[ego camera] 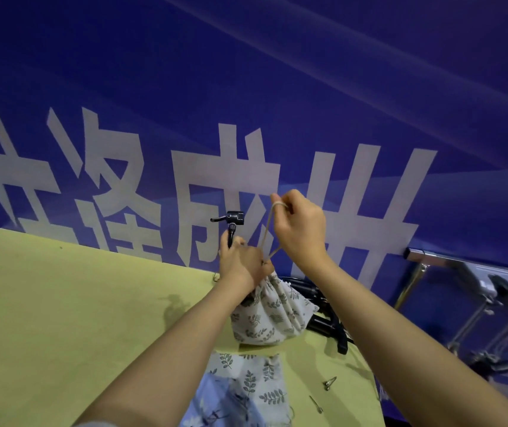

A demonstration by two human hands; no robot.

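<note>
The leaf-print drawstring bag (269,315) stands on the yellow-green table (61,303), towards its far right part, bulging at the bottom and gathered tight at the top. The left hand (240,263) grips the gathered neck with its fingers curled round the cloth. The black tripod head (231,218), with its small side handle, sticks up just above this hand. The right hand (300,229) is higher and slightly farther right. It pinches the beige cord (265,238), which is looped over a fingertip and runs taut down to the bag's neck beside the left hand.

Black tripod legs (329,325) lie on the table just right of the bag, partly hidden behind it; whether they join the head cannot be told. Nearer, a flat piece of the same leaf-print cloth (246,386) lies at the table's near edge, overlapping a blue patterned cloth (203,405). To its right are a small metal clip (329,383) and a thin metal pin (315,403).

Behind the table hangs a blue banner (246,72) with large white Chinese characters, their lower parts cut off by the table. The second reads as 逢 and the third shows the form 成; the others are too cropped to read. At the far right stands a metal rack (477,288).
</note>
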